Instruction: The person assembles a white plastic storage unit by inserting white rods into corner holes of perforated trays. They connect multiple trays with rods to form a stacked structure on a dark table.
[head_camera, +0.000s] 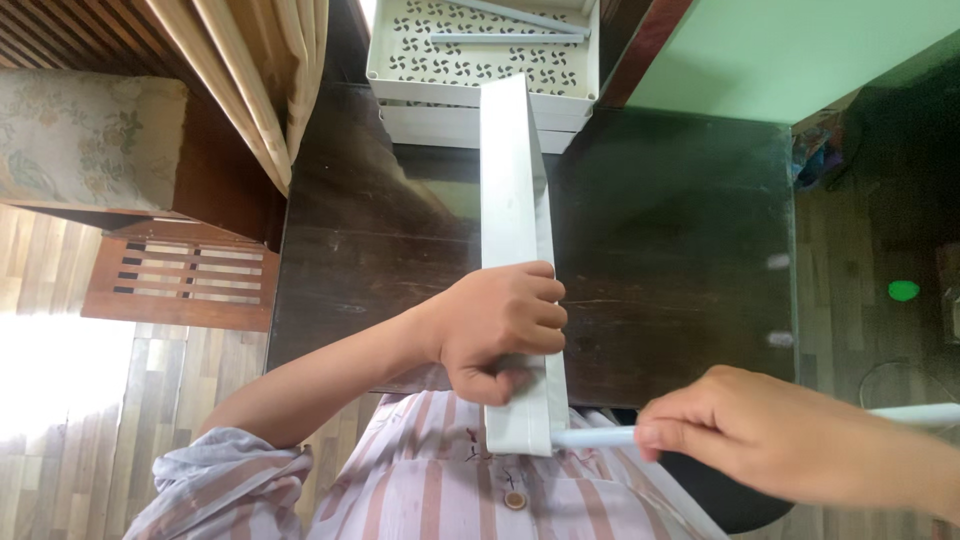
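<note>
The left hand (500, 330) is wrapped tight around a long white tray (515, 250) held on its edge, fingers curled over the top rim and thumb tucked underneath near the tray's near end. The tray stands upright on its long side above the dark wooden table (680, 250), running from the table's near edge toward the far edge, where its far end reaches the stacked white trays.

The right hand (770, 440) is pinched shut on a pale blue-white rod (590, 437), thumb and forefinger gripping it close to its left end. That end touches the lower near corner of the held tray. The rest of the rod passes under the hand and shows again past the wrist toward the right, off the near edge of the table.

At the far edge of the table sit the stacked white trays (480, 60) with a cut-out leaf pattern, and two more rods (505, 38) lie inside the top one. A beige curtain (260, 70) hangs beyond the table's far left corner, beside a cushioned wooden chair (90, 135). The person wears a striped pink shirt (440, 480).
</note>
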